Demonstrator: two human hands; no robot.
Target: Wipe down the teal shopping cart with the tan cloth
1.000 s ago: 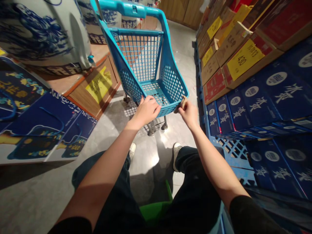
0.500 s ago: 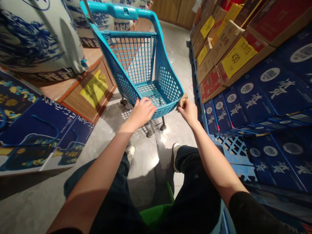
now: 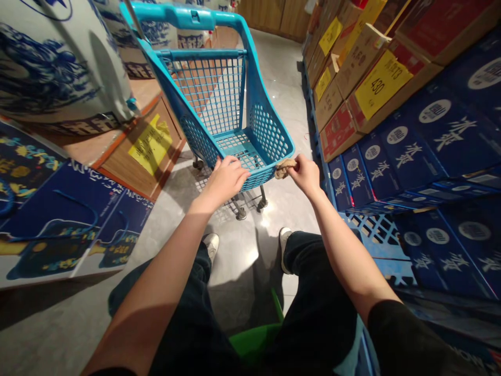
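A blue plastic shopping cart (image 3: pixel 270 125) stands in front of me, its perforated basket facing me. My left hand (image 3: pixel 227 180) is closed over the basket's near rim, left of the middle. At the near right corner, my right hand (image 3: pixel 307 175) pinches a crumpled brown cloth (image 3: pixel 285 168). The cloth lies against the outside of the rim. Wire mesh forms the cart's far panel, and its basket floor shows through as an open grid.
Blue boxes (image 3: pixel 407 149) and brown cartons (image 3: pixel 340 109) are stacked on a blue pallet (image 3: pixel 378 230) at right. At left are large blue-and-white jars (image 3: pixel 58 68) on a wooden stand (image 3: pixel 152 172) and blue gift bags (image 3: pixel 78 214). Something green (image 3: pixel 254 339) shows between my legs.
My right hand has moved the cloth from the right corner slightly left along the rim, and more cloth shows. My left hand stays on the rim.
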